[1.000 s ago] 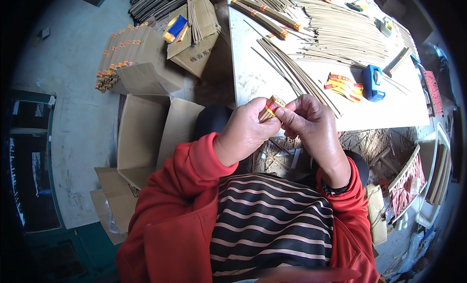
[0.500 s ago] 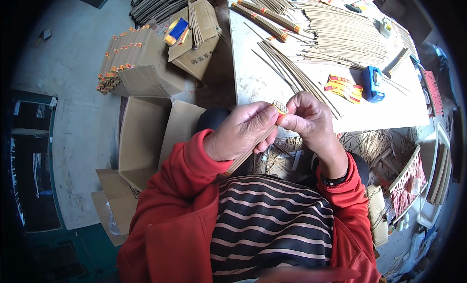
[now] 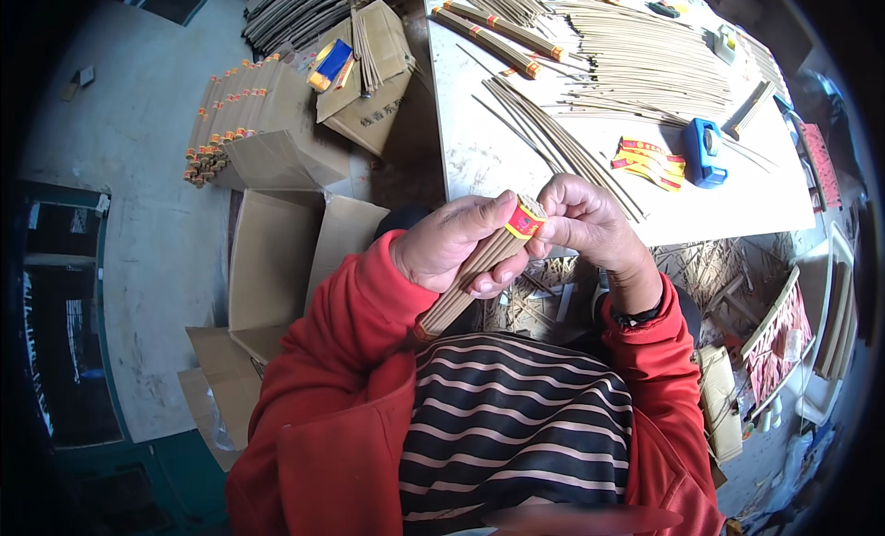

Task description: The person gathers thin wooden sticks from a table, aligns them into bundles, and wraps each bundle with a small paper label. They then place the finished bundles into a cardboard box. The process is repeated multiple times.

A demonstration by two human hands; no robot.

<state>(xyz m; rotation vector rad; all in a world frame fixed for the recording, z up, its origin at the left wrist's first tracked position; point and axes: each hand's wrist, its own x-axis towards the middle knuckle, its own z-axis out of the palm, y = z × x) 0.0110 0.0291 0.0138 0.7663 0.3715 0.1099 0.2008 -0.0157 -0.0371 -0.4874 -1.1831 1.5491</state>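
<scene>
**Inspector:** Checking the grip first. The left hand (image 3: 454, 246) is wrapped around a bundle of thin tan sticks (image 3: 470, 276), fingers curled closed on it just below the top. The bundle slants from near the chest up toward the edge of the white table (image 3: 479, 158), held in the air above the lap.

**Assistant:** And the other hand?

**Inspector:** The right hand (image 3: 583, 224) meets the top end, fingertips pinched narrow on the red and yellow paper band (image 3: 525, 220) that circles the tips. The two hands touch there. Whether the band's loose end is stuck down, I cannot tell; the fingers cover it.

**Assistant:** What would make the wrapping sound?

**Inspector:** In my judgement, the left hand should keep the sticks squeezed tight and their tips level, so the band sits square and does not slide off. The right thumb ought to press the overlap flat before letting go. A slack grip lower down would let sticks fan out.

**Assistant:** Anything nearby worth noting?

**Inspector:** Loose sticks (image 3: 645, 66) lie spread across the table, spare red and yellow bands (image 3: 650, 160) sit beside a blue tape dispenser (image 3: 705, 151), and banded bundles (image 3: 217, 130) are stacked on a cardboard box (image 3: 277, 140) at the person's left.
</scene>
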